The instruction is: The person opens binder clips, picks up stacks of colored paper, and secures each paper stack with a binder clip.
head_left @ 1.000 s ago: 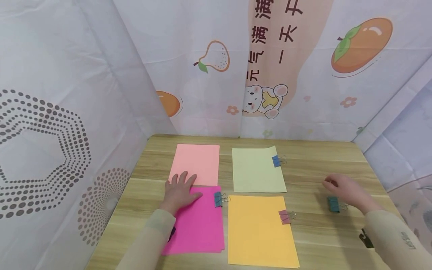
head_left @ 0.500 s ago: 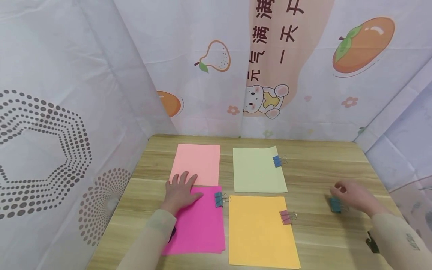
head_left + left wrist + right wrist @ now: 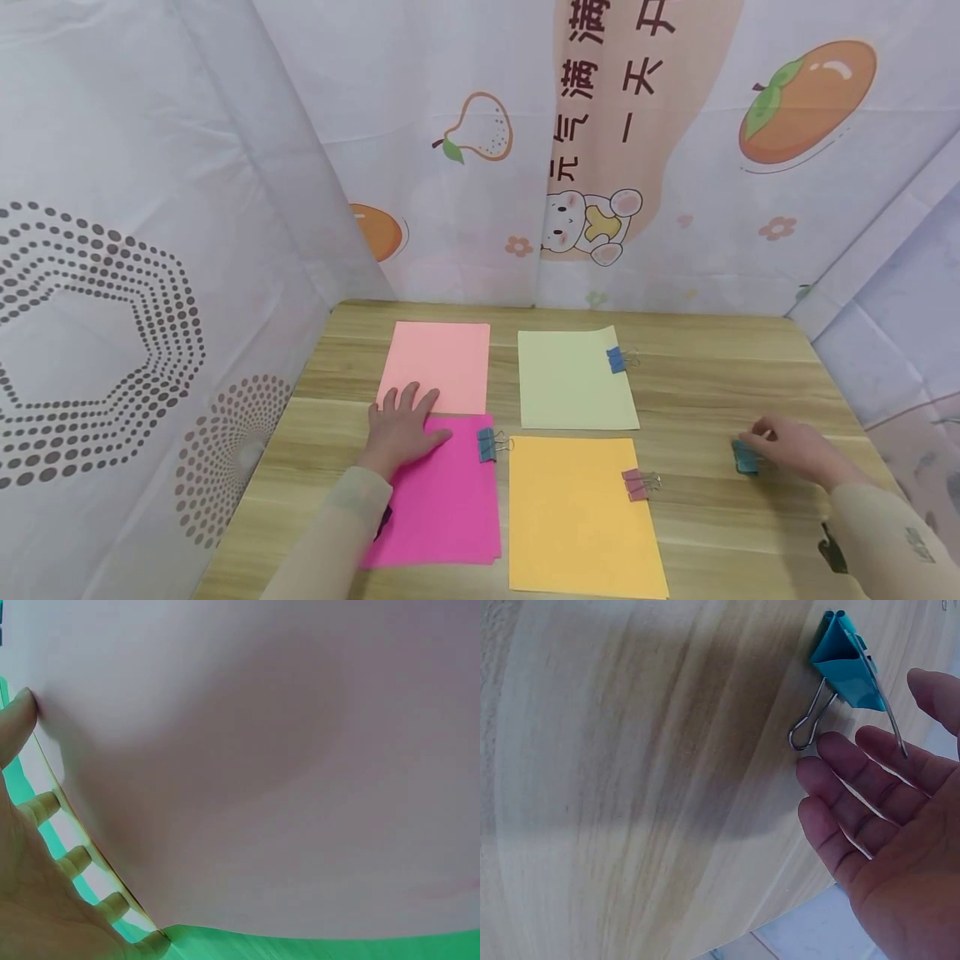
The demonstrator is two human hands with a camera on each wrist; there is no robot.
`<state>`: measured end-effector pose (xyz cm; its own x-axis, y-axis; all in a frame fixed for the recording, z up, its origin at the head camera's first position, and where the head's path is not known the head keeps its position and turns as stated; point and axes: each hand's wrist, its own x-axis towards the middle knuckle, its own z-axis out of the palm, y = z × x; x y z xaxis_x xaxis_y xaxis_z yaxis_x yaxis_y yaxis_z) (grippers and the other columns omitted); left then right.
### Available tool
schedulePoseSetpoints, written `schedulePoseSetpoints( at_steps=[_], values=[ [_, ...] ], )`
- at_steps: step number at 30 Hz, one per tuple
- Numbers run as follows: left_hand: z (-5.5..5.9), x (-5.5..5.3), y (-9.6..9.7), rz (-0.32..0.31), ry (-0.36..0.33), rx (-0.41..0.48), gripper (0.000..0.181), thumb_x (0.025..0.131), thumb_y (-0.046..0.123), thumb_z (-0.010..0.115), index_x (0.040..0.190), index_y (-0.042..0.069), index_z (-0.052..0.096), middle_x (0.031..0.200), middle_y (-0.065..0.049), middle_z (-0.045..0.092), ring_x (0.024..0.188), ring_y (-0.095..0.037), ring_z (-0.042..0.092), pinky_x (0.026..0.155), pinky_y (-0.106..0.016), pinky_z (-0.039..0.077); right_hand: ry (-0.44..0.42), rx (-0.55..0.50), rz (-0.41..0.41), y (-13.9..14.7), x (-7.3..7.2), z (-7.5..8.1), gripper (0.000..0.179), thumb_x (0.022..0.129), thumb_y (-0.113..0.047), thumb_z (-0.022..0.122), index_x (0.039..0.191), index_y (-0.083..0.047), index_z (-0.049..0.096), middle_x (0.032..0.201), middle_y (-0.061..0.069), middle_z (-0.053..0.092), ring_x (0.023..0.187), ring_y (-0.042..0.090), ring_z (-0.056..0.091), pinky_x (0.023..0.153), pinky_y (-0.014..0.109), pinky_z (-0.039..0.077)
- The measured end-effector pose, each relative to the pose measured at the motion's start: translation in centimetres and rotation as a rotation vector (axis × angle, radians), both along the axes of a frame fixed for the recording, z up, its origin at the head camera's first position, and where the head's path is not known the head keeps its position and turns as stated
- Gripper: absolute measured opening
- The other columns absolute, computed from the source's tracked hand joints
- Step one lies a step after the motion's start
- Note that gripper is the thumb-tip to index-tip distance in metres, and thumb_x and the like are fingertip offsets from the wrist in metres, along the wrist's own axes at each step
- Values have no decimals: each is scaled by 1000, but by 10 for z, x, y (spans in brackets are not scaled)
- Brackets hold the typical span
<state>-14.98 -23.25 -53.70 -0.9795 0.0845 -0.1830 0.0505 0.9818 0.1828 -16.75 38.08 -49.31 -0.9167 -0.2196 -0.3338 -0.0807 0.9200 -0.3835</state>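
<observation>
My left hand [image 3: 400,435] rests with spread, straight fingers across the top of the magenta paper [image 3: 450,508] and the lower edge of the light pink paper [image 3: 442,358]. In the left wrist view its fingertips lie over the paper edge. A blue-teal binder clip [image 3: 486,445] grips the magenta stack's right edge. On the right, a teal binder clip [image 3: 746,457] lies loose on the table beside my right hand [image 3: 798,450]. The right wrist view shows this clip's wire handles between thumb and fingertips; the thumb stands apart from it, the fingers are slightly bent.
Pale yellow-green paper [image 3: 573,379] carries a blue binder clip [image 3: 616,360]. Orange-yellow paper [image 3: 573,508] carries a pink binder clip [image 3: 634,484]. A dark clip [image 3: 831,550] lies near my right sleeve, another dark piece [image 3: 384,523] by the left sleeve. Printed curtains enclose the table.
My right hand has moved right and down to the loose teal clip, its fingers now around the handles. The left hand has stayed on the paper.
</observation>
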Motion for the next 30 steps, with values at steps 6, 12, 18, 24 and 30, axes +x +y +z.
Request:
schedulePoseSetpoints(
  at_steps=[6, 12, 18, 24, 30],
  values=[
    [2, 1, 1, 1, -1, 6, 80, 90, 65, 62, 157, 27, 39, 162, -14, 29, 147, -51, 21, 108, -78, 21, -14, 18, -2, 2, 1, -2, 56, 104, -38, 54, 110, 17, 62, 98, 24, 69, 88, 36, 66, 75, 52, 54],
    [0, 1, 1, 6, -5, 3, 81, 90, 65, 62, 158, 27, 38, 163, -14, 28, 148, -51, 20, 109, -77, 20, -43, 25, -11, 4, 1, -3, 59, 104, -42, 55, 110, 16, 63, 97, 22, 68, 88, 33, 65, 73, 49, 54],
    [-5, -1, -2, 10, 10, 14, 81, 90, 64, 63, 157, 27, 38, 162, -14, 28, 148, -52, 19, 109, -78, 19, -53, 9, -7, 4, 4, -1, 57, 102, -42, 57, 110, 13, 64, 96, 16, 69, 87, 29, 65, 73, 45, 54],
    [-6, -1, -3, 10, 7, 27, 81, 90, 64, 62, 158, 28, 38, 163, -14, 27, 148, -51, 18, 111, -78, 16, -75, -7, -16, 4, 6, 2, 53, 100, -40, 61, 109, 12, 65, 95, 11, 69, 87, 26, 65, 74, 44, 54],
    [-1, 1, 0, 12, 3, 35, 80, 90, 63, 65, 157, 27, 39, 163, -14, 28, 149, -51, 18, 110, -77, 18, -99, -8, -50, 5, 9, 1, 58, 99, -43, 62, 110, 14, 63, 99, 19, 69, 91, 33, 66, 78, 50, 55]
  ],
)
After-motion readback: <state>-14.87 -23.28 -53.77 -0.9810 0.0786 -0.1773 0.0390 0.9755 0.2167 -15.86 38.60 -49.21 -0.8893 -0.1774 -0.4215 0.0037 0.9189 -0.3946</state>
